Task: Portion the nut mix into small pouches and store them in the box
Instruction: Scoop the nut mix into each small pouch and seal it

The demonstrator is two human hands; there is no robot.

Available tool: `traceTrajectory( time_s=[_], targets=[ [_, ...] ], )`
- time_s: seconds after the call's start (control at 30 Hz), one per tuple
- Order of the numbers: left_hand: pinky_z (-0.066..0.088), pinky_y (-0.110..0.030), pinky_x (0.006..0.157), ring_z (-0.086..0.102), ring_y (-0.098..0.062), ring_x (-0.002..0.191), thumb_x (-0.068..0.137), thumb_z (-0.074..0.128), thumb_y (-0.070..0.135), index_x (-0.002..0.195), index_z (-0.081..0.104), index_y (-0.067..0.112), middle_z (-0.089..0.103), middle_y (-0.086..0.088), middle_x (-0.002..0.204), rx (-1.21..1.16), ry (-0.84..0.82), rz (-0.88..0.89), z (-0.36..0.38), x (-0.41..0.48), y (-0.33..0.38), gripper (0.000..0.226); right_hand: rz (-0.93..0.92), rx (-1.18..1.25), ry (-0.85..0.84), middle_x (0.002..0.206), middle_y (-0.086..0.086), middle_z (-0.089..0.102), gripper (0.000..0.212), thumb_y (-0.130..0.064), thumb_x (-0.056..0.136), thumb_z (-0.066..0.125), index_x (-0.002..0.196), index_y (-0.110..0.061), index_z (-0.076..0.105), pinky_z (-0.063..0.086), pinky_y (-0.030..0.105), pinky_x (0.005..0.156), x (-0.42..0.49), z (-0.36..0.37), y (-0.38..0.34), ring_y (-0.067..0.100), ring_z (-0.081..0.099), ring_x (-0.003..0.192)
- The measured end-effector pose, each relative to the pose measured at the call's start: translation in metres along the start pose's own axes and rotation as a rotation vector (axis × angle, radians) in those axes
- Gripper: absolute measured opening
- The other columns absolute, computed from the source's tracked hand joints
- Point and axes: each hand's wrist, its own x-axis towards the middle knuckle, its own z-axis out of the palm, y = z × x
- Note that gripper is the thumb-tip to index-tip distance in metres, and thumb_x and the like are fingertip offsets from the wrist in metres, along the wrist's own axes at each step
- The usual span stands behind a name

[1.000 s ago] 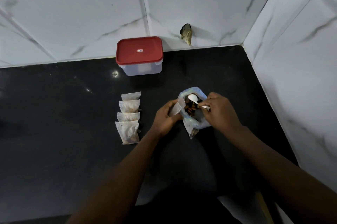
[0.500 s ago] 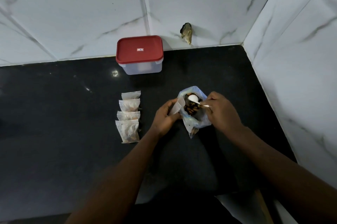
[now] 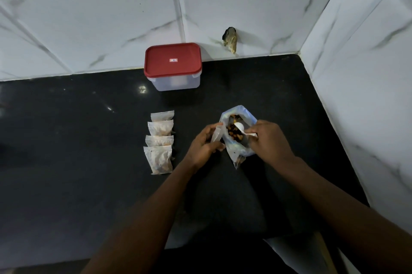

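- Surface: black and polished, running back to a white tiled wall.
- Filled pouches: four small clear pouches lying in an overlapping near-to-far column, left of both hands and apart from them.
- Box: translucent, closed with a red lid, standing at the far edge against the wall, beyond the column of pouches and well apart from the hands.
- Left hand: fingers curled round an open small pouch, held upright just beside the left edge of the bag.
- Bag: clear plastic, mouth open, standing between the two hands; the nut mix shows dark inside it.
- Spoon: white, its bowl over the nut mix inside the bag's mouth.
- Right hand: pinches the spoon's handle at the right rim of the bag.
- Dark object: fixed on the far wall, right of the box; what it is cannot be told.
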Motion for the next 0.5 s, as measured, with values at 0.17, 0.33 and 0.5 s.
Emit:
traceTrajectory(
  time_s=[0.17, 0.33, 0.5],
  targets=[
    [0.056, -0.040, 0.094, 0.064, -0.025, 0.118, 0.083, 0.066, 0.015, 0.133, 0.055, 0.040, 0.061, -0.007, 0.133, -0.009, -0.021, -0.042, -0.001, 0.001, 0.001, 0.057, 0.177, 0.151, -0.056, 0.103, -0.001, 0.077, 0.022, -0.009, 0.087, 0.073, 0.107, -0.017, 0.079, 0.048, 0.011, 0.081, -0.004, -0.008, 0.001, 0.007, 0.070, 0.093],
    [0.055, -0.036, 0.093, 0.064, -0.025, 0.118, 0.092, 0.057, -0.007, 0.140, 0.050, 0.030, 0.060, -0.008, 0.134, -0.039, -0.029, -0.035, 0.003, 0.001, -0.001, 0.061, 0.285, 0.272, -0.163, 0.103, -0.008, 0.077, 0.019, -0.011, 0.090, 0.073, 0.106, -0.017, 0.079, 0.057, 0.020, 0.087, 0.000, -0.005, -0.016, 0.000, 0.070, 0.088],
    [0.054, -0.029, 0.086, 0.062, -0.019, 0.117, 0.092, 0.055, -0.008, 0.145, 0.048, 0.026, 0.057, -0.006, 0.135, -0.029, -0.054, -0.052, 0.001, -0.001, 0.002, 0.063, 0.512, 0.489, -0.192, 0.085, -0.004, 0.077, 0.017, -0.007, 0.091, 0.070, 0.099, -0.019, 0.079, 0.061, 0.023, 0.071, 0.005, -0.008, -0.020, 0.008, 0.074, 0.071]
  ],
)
